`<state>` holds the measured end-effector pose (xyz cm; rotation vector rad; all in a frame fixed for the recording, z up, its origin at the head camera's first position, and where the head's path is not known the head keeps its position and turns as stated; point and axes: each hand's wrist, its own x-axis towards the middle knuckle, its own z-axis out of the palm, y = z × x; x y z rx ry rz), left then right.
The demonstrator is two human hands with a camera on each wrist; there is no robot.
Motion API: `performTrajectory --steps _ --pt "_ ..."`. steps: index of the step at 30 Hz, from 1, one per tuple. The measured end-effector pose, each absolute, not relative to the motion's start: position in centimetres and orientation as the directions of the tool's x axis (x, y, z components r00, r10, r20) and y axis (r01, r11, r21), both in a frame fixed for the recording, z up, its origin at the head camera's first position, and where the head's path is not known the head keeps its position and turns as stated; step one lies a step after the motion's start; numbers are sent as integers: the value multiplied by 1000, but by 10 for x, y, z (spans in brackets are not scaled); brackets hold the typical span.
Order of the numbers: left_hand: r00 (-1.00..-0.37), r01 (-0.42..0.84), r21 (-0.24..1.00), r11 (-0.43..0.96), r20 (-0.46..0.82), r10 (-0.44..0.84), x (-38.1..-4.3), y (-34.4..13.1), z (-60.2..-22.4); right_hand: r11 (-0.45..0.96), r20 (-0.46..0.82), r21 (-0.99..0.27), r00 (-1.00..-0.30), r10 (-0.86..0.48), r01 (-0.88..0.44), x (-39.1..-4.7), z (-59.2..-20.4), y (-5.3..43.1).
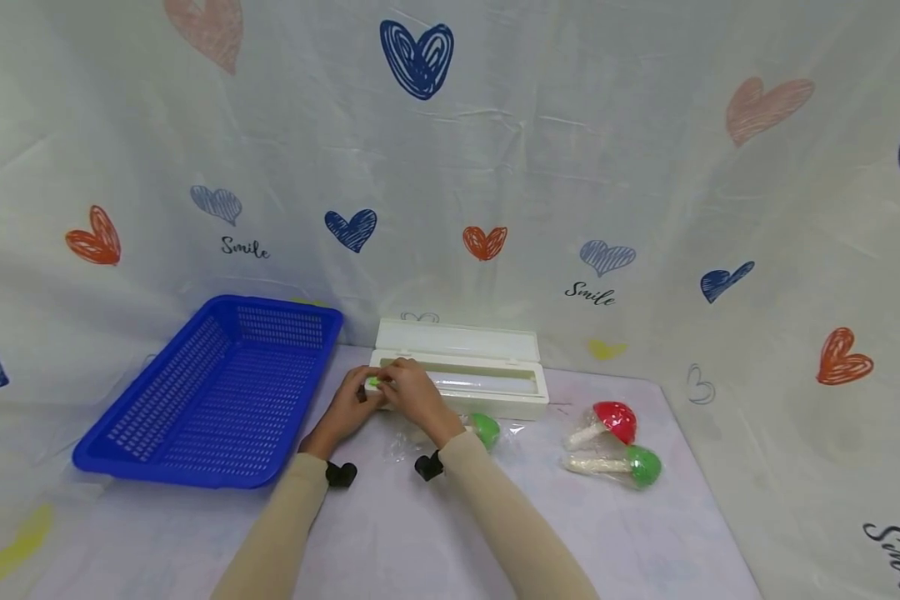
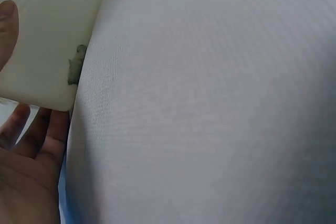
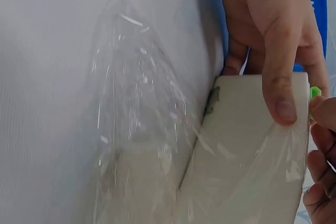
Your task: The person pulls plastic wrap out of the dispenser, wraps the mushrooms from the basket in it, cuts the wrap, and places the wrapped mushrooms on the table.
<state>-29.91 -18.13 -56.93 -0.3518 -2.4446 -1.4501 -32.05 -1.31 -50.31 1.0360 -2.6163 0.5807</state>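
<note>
A long white box point(image 1: 495, 406) stands at the back of the table with its lid point(image 1: 457, 340) raised and a white roll point(image 1: 487, 383) inside. My left hand point(image 1: 347, 412) grips the box's left end. In the right wrist view its thumb point(image 3: 283, 103) presses the front face, while its other fingers lie at the end. With its fingertips at the top edge by that end, my right hand point(image 1: 420, 404) pinches a small bright green piece point(image 3: 315, 94). A plastic-wrapped mushroom with a green cap point(image 1: 485, 429) lies before the box, partly hidden by the right wrist.
A blue basket point(image 1: 300, 400) stands to the left. On the right of the table lie a wrapped red-capped mushroom point(image 1: 615, 421) and a wrapped green-capped one point(image 1: 643, 467). Behind the table hangs a white curtain point(image 1: 532, 183) printed with hearts.
</note>
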Motion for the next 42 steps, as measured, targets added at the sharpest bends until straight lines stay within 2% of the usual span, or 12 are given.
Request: performTrajectory --steps 6,10,17,27,34,42 --pt "-943 318 828 462 324 68 -300 -182 -568 677 285 -308 -744 -604 -668 -323 -499 -5" --pt "-942 323 831 452 328 71 -300 -182 -568 662 264 -337 -742 -616 -669 -323 -497 2" --pt "-950 301 841 450 305 67 -301 -188 -566 648 273 -370 -745 -609 -666 -325 -492 23" --pt "-951 303 855 421 299 78 -300 -184 -567 607 280 -498 -778 -563 -619 -323 -500 32" --pt "-959 274 859 433 275 60 -298 -184 -567 594 334 -479 -761 -557 -646 -324 -506 29" --pt "-970 236 875 422 236 53 -296 -182 -565 581 317 -500 -760 -567 -642 -325 -502 42"
